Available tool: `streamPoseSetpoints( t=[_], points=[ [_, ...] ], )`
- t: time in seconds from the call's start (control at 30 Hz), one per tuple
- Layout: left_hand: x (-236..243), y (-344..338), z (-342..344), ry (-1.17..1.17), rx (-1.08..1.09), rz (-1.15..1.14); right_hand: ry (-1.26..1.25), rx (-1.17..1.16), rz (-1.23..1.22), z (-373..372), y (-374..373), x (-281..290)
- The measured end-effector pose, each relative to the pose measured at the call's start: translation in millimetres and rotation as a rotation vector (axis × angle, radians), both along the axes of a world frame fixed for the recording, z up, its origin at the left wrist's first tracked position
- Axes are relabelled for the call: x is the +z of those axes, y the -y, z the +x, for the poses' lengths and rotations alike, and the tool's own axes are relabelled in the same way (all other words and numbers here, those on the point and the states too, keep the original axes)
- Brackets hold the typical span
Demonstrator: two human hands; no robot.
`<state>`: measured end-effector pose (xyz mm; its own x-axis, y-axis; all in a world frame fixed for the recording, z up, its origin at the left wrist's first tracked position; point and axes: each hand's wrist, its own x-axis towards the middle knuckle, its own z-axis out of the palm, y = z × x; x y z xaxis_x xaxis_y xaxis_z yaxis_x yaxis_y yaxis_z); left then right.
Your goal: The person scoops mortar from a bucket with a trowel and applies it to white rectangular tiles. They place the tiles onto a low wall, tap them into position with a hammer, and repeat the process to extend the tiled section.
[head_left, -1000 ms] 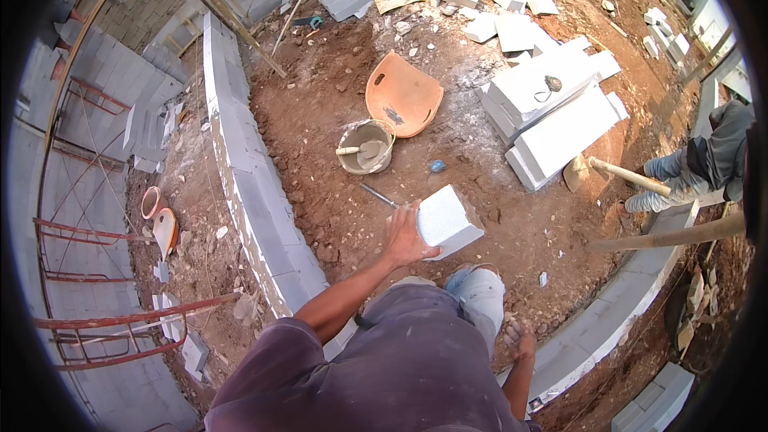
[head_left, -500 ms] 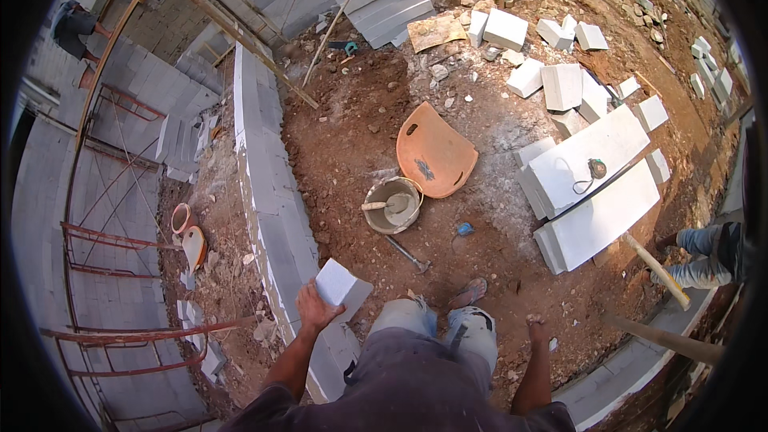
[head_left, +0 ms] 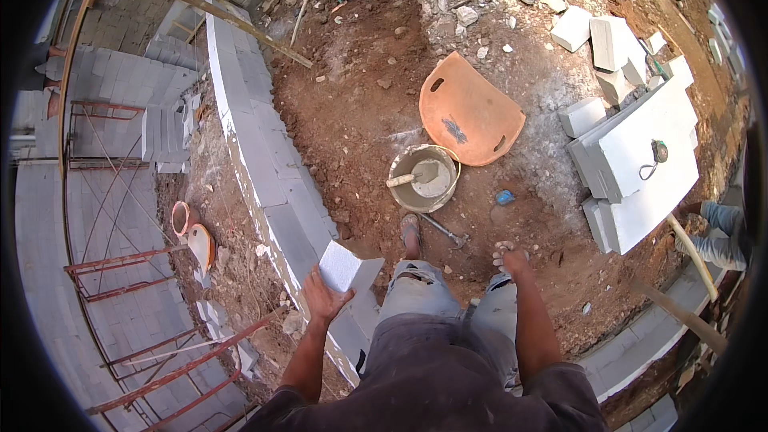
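White block (head_left: 346, 267) above left hand (head_left: 324, 301), fingers (head_left: 310, 282) cupping its underside

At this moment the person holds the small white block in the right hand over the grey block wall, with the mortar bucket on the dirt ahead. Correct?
Not quite: the head view shows the small white block held in the left hand, not the right. The right hand hangs free. The rest stands: the block is over the grey block wall, and the mortar bucket sits on the dirt ahead.

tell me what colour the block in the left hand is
White to pale grey, seen in the head view: the block sits in the left hand.
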<state>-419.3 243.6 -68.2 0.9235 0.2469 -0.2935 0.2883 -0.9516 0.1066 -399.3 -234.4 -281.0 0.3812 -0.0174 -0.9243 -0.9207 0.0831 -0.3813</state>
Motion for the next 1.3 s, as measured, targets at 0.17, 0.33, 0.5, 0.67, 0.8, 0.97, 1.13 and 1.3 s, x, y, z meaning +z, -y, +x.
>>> streamPoseSetpoints(
  t=[0.17, 0.33, 0.5, 0.67, 0.8, 0.97, 1.13, 1.3],
  points=[
    [-80, -47, 56, -0.083, -0.031, 0.025, -0.050, 0.088, 0.080, 74, -144, -93],
    [-129, -90, 61, -0.047, -0.061, -0.034, -0.066, 0.124, 0.041, 169, -284, -223],
    [-159, -122, 36, -0.093, 0.008, -0.031, -0.102, -0.049, -0.232, 236, -383, -331],
    [-179, -143, 32, -0.144, 0.001, -0.028, -0.125, -0.413, -0.119, 231, -381, -383],
    [-179, -146, 28, -0.146, 0.099, -0.038, -0.228, -0.742, 0.210, 190, -338, -283],
    [-172, -143, 24, -0.106, 0.015, -0.004, 0.455, -0.227, -0.326, 124, -327, -100],
    [-169, -140, 28, -0.068, -0.139, -0.038, 0.122, -0.160, -0.410, 77, -334, -214],
    [-116, -107, 85, -0.063, -0.412, -0.038, 0.259, -0.118, -0.333, 47, -253, -49]
  ],
)
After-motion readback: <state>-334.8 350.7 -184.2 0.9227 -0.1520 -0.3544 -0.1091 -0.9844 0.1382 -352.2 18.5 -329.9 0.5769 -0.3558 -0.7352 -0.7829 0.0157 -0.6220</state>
